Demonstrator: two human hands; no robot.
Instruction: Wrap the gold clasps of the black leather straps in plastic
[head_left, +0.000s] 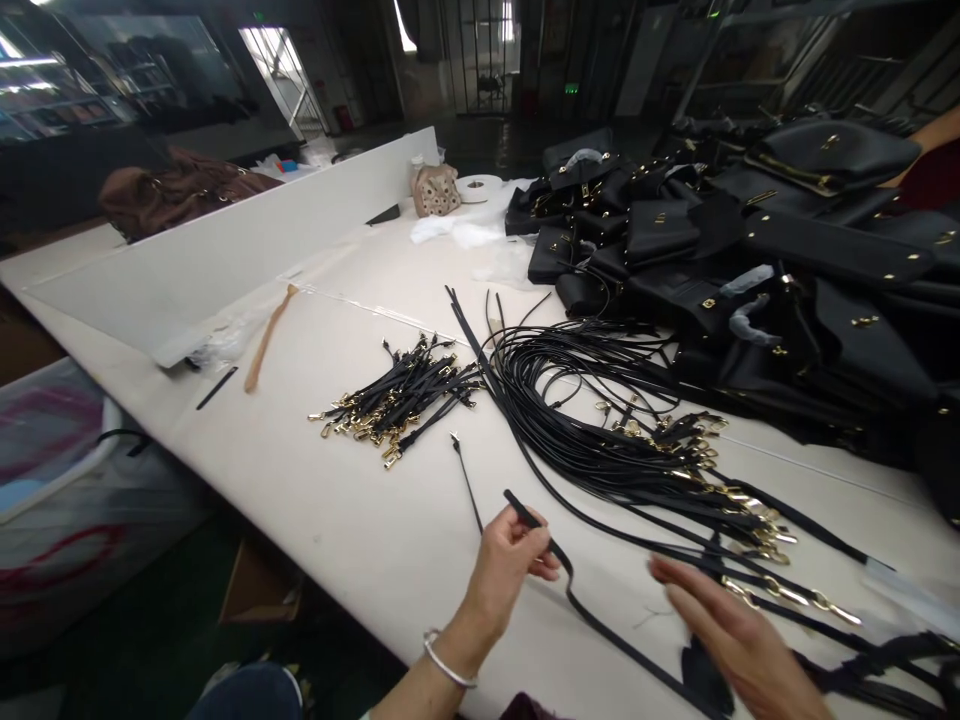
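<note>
My left hand (504, 560), with a bracelet on its wrist, pinches a narrow black strap (611, 632) near one end. A short tip sticks out past the fingers, and the rest runs down right toward the table's front. My right hand (731, 630) is held apart from it on the right, slightly blurred, with fingers stretched out and nothing seen in them. Beyond my left hand lies a thin black strap (469, 485) with a small metal end. Farther off is a pile of short black straps with gold clasps (409, 395). Long black straps (570, 440) with gold hooks lie bundled to the right.
Black handbags (660, 230) with gold fittings are heaped at the back right. A low white partition (300, 235) crosses the table's far left, near a tan strip (268, 340). A beige perforated pouch (435, 190) and a white roll (480, 188) stand at the back.
</note>
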